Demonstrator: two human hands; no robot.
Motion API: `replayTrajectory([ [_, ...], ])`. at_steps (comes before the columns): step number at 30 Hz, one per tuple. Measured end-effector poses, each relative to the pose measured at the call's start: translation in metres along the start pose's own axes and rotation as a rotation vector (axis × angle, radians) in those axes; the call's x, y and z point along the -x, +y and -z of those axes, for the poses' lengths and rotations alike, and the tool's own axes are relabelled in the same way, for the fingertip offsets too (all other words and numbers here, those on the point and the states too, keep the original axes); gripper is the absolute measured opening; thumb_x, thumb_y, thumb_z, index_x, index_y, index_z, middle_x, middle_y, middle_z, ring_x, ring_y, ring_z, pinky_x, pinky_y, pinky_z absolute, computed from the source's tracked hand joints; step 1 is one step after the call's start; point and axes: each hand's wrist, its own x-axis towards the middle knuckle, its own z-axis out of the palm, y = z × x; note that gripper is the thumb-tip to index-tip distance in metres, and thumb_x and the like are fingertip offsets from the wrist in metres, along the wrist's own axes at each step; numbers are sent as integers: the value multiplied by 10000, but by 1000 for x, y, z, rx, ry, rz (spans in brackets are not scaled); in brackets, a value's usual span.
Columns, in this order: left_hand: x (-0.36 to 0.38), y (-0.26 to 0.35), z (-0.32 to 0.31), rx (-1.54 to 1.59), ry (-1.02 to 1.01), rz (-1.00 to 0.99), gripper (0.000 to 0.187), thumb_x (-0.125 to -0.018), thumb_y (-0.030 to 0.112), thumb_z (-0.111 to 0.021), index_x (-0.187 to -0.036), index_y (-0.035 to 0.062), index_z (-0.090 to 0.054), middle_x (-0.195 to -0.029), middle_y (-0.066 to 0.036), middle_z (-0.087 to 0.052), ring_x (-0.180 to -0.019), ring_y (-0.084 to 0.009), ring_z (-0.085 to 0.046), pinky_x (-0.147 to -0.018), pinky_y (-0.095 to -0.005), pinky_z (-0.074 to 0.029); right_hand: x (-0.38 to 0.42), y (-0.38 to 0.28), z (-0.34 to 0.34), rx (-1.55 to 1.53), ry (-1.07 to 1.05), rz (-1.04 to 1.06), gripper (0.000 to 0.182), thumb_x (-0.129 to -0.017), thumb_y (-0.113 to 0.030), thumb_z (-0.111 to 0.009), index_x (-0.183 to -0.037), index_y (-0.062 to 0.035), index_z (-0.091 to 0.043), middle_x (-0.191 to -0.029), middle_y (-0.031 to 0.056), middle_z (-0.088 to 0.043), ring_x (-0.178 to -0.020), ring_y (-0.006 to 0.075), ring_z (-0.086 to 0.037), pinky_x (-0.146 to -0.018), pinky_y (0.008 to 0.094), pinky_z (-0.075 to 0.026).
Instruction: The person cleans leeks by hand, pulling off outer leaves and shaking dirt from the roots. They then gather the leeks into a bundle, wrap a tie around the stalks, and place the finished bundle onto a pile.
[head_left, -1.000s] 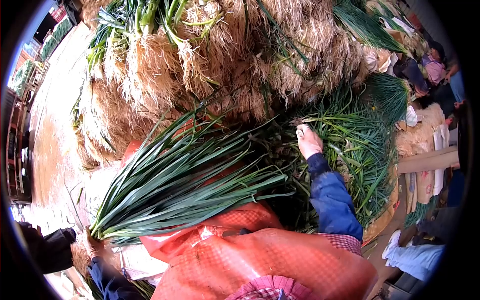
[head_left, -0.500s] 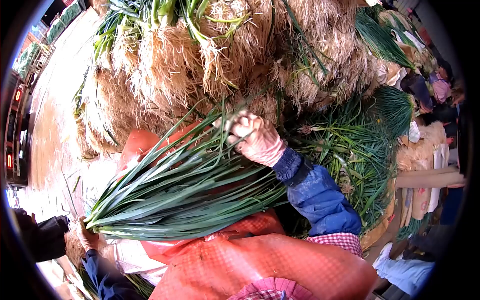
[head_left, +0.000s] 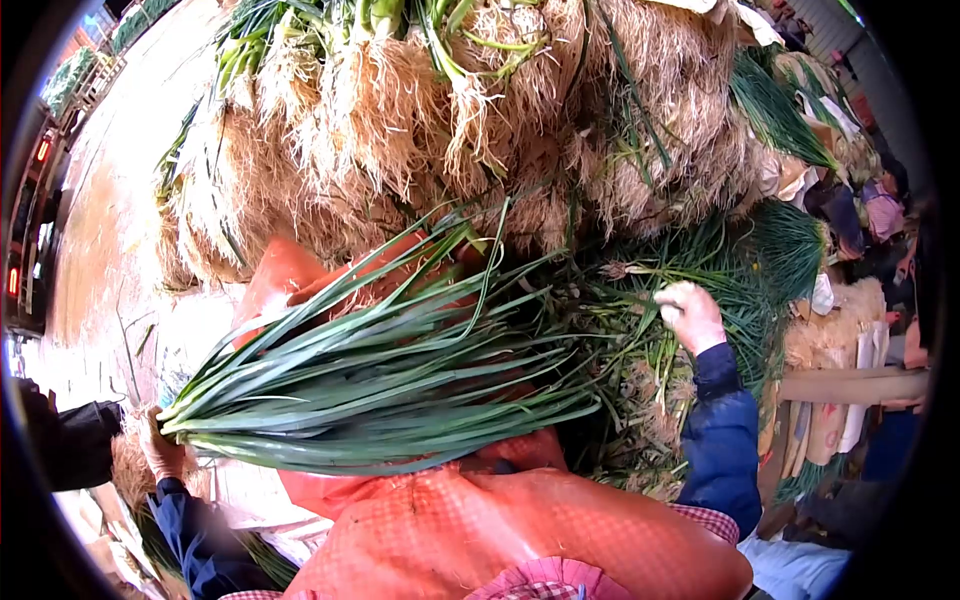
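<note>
My left hand is closed round the base end of a bunch of green garlic. The bunch lies across my lap, its long flat leaves fanning to the right over an orange apron. Out to the right, my right hand hovers over a heap of loose green leaves. Its fingers are curled in, and anything inside them is hidden. Some leaf tips of the bunch curl upward near the orange cloth behind it.
Stacked bunches with long pale roots rise in front of me. More green bunches lie at the upper right. A person's dark sleeve shows at the left edge. Red vehicle lights glow at the far left.
My right hand has moved from the bunch's upper leaves out to the right, over the loose leaf heap. My left hand keeps hold of the bunch. The view has shifted slightly.
</note>
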Motion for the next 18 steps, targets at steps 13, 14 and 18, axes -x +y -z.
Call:
replayTrajectory([
  [13,0,16,14,-159,26,-75,375,-641,88,-685,-965,80,-496,-778,-148,-529,-739,-345,-536,-666,-400,-442,-99,-254,-79,-815,-616,446,301,-822,-226,-619,-1060,-43,-603,-1008,85,-613,-709,153,-596,-594,305,-498],
  [14,2,11,12,-105,11,-7,376,-643,103,-690,-964,80,-496,-776,-150,-529,-739,-346,-536,-666,-403,-441,-99,-267,-50,-547,-725,320,276,-818,-187,-620,-1048,-34,-604,-989,85,-623,-668,131,-589,-546,273,-492],
  [18,5,14,18,-210,29,-107,371,-659,131,-682,-973,76,-492,-779,-153,-534,-742,-348,-536,-671,-410,-440,-115,-173,-99,-423,408,873,139,-847,-109,-571,-928,-18,-638,-899,153,-666,-817,239,-651,-715,332,-534],
])
